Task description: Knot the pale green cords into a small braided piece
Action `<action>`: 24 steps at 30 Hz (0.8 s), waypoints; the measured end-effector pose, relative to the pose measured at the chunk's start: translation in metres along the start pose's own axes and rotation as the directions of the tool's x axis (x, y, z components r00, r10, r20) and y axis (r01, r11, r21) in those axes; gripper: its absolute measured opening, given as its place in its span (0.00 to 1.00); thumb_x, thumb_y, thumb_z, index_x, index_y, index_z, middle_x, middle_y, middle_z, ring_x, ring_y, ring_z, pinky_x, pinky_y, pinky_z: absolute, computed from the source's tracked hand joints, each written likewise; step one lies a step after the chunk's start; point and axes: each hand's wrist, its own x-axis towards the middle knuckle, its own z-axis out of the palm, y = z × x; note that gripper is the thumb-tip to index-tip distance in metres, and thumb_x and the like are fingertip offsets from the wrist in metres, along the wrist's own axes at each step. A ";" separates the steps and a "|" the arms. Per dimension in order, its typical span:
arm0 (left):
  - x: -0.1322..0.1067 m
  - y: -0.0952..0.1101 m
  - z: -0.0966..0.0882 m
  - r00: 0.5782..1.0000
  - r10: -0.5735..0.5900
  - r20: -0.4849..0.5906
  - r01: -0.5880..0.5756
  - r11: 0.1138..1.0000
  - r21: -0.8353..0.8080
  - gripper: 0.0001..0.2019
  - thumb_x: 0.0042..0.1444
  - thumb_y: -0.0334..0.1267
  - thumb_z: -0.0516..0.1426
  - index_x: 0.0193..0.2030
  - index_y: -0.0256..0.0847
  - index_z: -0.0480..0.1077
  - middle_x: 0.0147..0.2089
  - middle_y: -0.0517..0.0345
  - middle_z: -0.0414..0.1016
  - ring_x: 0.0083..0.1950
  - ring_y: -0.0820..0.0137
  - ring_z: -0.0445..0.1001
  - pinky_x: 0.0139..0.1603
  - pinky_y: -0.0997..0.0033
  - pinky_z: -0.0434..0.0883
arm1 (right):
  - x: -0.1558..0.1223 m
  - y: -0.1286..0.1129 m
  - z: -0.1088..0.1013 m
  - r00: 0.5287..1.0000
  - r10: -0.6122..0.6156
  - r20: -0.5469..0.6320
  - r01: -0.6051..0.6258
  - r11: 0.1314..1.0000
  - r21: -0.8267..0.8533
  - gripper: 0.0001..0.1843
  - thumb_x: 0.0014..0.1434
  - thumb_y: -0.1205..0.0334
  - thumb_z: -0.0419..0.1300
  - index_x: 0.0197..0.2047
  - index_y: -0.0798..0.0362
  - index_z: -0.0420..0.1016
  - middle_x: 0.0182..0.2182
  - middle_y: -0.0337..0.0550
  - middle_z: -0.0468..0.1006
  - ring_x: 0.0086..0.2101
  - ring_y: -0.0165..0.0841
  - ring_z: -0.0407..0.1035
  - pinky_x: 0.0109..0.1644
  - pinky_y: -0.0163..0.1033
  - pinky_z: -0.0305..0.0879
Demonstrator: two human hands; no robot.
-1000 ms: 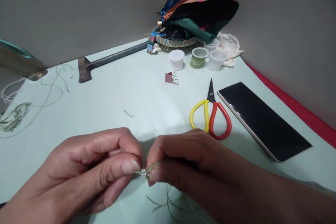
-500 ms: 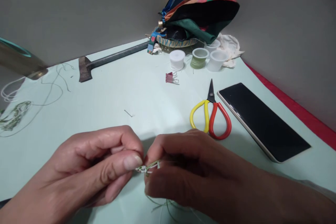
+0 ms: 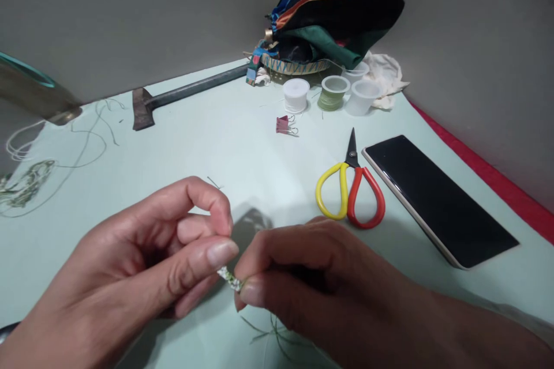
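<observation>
A short green-and-white braided cord (image 3: 229,279) runs between my hands, low in the middle of the view. Its right end is pinched by the thumb and fingers of my right hand (image 3: 303,282). Under the thumb of my left hand (image 3: 147,265) lies the other end, with the fingers behind it hidden; the curled left forefinger arches above the thumb. Loose green and white strands (image 3: 277,331) hang below my right hand. Beyond it, scissors (image 3: 352,184) with one yellow and one red handle lie on the table.
A black-screened phone (image 3: 437,202) lies at the right. Farther back are a pink binder clip (image 3: 283,124), a white thread spool (image 3: 296,96), a green one (image 3: 332,95), a patterned folded umbrella (image 3: 341,11) and a hammer-like tool (image 3: 190,92). Tangled cords (image 3: 30,181) lie at the left.
My left forefinger has lifted off the thumb. More of the braided cord shows between my hands and it slants down to the right. The right-hand fingertips have closed together on its end.
</observation>
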 end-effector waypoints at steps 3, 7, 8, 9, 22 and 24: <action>0.001 0.003 0.002 1.000 -0.011 -0.008 0.011 0.999 -0.031 0.23 0.45 0.65 0.74 0.34 0.52 0.75 0.17 0.70 0.63 0.21 0.76 0.55 0.22 0.77 0.53 | 0.002 0.002 0.003 0.999 0.039 -0.003 -0.038 0.995 0.096 0.17 0.66 0.72 0.59 0.25 0.52 0.67 0.18 0.26 0.57 0.22 0.22 0.50 0.23 0.30 0.48; 0.001 0.005 0.003 0.996 -0.089 0.016 0.090 0.993 -0.083 0.24 0.43 0.66 0.74 0.33 0.52 0.76 0.17 0.70 0.64 0.22 0.75 0.53 0.24 0.76 0.52 | 0.003 0.001 0.003 0.995 0.088 0.050 -0.095 0.983 0.158 0.11 0.64 0.71 0.62 0.29 0.52 0.72 0.18 0.26 0.58 0.21 0.23 0.50 0.22 0.31 0.47; 0.002 0.004 0.002 0.995 -0.092 0.036 0.095 0.992 -0.078 0.24 0.45 0.66 0.73 0.34 0.52 0.76 0.17 0.70 0.64 0.23 0.74 0.53 0.25 0.75 0.53 | 0.004 0.001 0.003 0.994 0.099 0.055 -0.107 0.980 0.168 0.10 0.64 0.71 0.61 0.30 0.52 0.73 0.17 0.25 0.58 0.21 0.23 0.49 0.22 0.31 0.47; 0.003 0.002 0.001 0.994 -0.089 0.057 0.093 0.993 -0.068 0.23 0.47 0.67 0.72 0.35 0.52 0.76 0.18 0.69 0.64 0.23 0.74 0.53 0.26 0.75 0.54 | 0.004 0.001 0.003 0.992 0.110 0.055 -0.118 0.978 0.173 0.11 0.64 0.71 0.61 0.30 0.52 0.73 0.17 0.25 0.57 0.21 0.23 0.49 0.22 0.31 0.46; 0.015 0.003 -0.001 0.983 -0.062 0.174 0.074 0.995 -0.063 0.33 0.49 0.78 0.61 0.31 0.46 0.80 0.22 0.64 0.67 0.26 0.71 0.52 0.26 0.69 0.49 | -0.002 0.005 -0.008 0.960 -0.278 -0.028 0.210 0.783 -0.586 0.13 0.70 0.68 0.55 0.32 0.50 0.65 0.23 0.29 0.62 0.24 0.25 0.54 0.27 0.33 0.53; 0.016 0.001 -0.003 0.966 -0.059 0.250 0.072 0.996 -0.043 0.33 0.54 0.76 0.59 0.29 0.45 0.80 0.21 0.66 0.64 0.24 0.74 0.51 0.25 0.69 0.49 | -0.003 0.007 -0.010 0.862 -0.498 0.095 0.344 0.437 -0.831 0.13 0.67 0.75 0.52 0.33 0.51 0.70 0.24 0.31 0.64 0.23 0.27 0.51 0.24 0.38 0.48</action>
